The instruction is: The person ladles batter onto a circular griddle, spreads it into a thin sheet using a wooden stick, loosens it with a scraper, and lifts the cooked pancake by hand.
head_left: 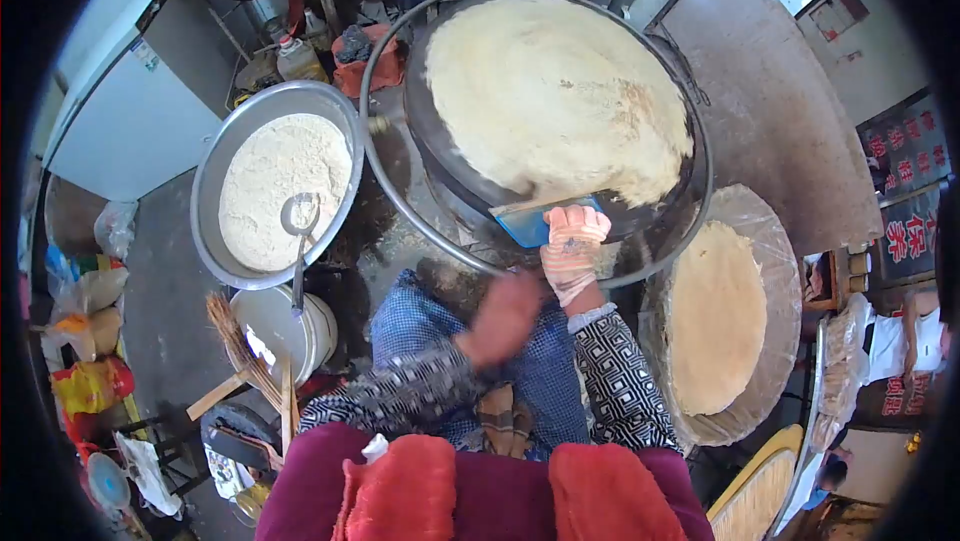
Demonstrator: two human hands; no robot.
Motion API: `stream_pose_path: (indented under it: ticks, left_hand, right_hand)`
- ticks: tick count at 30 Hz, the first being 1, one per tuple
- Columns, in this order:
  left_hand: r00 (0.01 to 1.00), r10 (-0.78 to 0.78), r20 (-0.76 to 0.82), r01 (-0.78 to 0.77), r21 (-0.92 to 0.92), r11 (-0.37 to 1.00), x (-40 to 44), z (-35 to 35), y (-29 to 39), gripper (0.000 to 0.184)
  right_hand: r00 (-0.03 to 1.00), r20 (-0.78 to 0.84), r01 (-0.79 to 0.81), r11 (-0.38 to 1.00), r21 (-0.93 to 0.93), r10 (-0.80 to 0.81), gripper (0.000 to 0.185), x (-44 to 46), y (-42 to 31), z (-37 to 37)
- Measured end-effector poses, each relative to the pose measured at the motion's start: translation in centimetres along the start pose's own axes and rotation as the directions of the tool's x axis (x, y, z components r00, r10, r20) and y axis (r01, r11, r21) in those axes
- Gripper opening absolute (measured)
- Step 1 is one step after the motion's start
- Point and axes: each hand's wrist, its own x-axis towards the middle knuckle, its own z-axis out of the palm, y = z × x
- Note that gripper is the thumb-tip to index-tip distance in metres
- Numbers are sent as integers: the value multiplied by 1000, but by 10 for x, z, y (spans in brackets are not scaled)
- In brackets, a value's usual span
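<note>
My right hand (575, 256), in a striped orange and white glove, grips a blue scraper (522, 228) at the near edge of a round black griddle (425, 141). The scraper's edge touches a wide, pale layer of batter (540, 91), which has a browner patch on its right side. Over my lap, left of the gloved hand, my bare left hand (507, 321) is smeared by motion, so its fingers cannot be made out. A large metal basin (205, 211) at the left holds a pale, lumpy mixture (265, 171) with a ladle (298, 266) resting in it.
A metal ring (373, 146) surrounds the griddle. On the right, a round flatbread (715, 321) lies on a plastic-covered round support (783, 351). A white bucket (322, 331) and a straw brush (240, 341) stand below the basin. Another person (890, 351) is at far right.
</note>
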Motion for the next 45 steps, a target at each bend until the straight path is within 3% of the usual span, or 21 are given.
stream_pose_path:
  ticks: [1,2,3,5,7,9,12,15,23,33,35,37,39,43,45]
  left_hand:
    - [964,117,237,-58,-245,968,-9,-10,32,31]
    - [955,206,212,-135,-307,942,-19,-34,55,41]
    - [958,198,207,-129,-305,944,-28,-43,46,41]
    - [977,166,132,-142,-171,975,-51,-69,20,49]
    - [946,-241,215,241,29,970,-84,-81,-13,51]
    - [911,-371,181,335,200,921,-105,-96,-26,49]
    - [883,-439,167,397,234,887,-121,-89,-19,47]
    - [882,-445,154,422,160,892,-117,-77,-20,46]
    - [893,-412,181,382,176,907,-114,-66,-31,44]
    - [874,-440,207,409,179,895,-117,-65,-32,42]
    - [879,-435,192,404,182,897,-118,-65,-35,42]
    - [875,-450,179,432,131,892,-119,-67,-36,42]
    - [875,-456,163,443,110,890,-121,-69,-38,41]
    - [852,-506,135,510,7,860,-117,-72,-36,39]
    - [834,-546,73,550,-44,834,-109,-78,-34,38]
  right_hand:
    - [1000,6,-2,1000,-4,2,10,0,0,-2]
    - [1000,-7,18,1000,1,-18,9,1,-2,-6]
    - [1000,-4,26,1000,3,-26,9,2,-2,-4]
    - [1000,-20,8,1000,-3,-8,8,0,-1,0]
    - [998,-60,25,1000,15,-24,9,2,1,2]
    - [993,-113,12,998,-55,-18,9,6,3,13]
    - [995,-98,6,998,-62,-12,8,10,2,14]
    - [999,-37,-11,994,-112,7,9,12,2,14]
    - [1000,-13,-3,987,-159,1,12,15,7,13]
    - [1000,-10,25,996,-83,-26,18,23,6,19]
    - [994,-30,110,994,-8,-110,12,26,10,25]
    - [991,41,125,991,51,-128,19,28,16,23]
    - [958,7,281,941,189,-287,24,31,23,29]
    - [924,224,298,951,85,-309,27,50,22,28]
    - [922,232,308,950,45,-310,29,63,15,32]
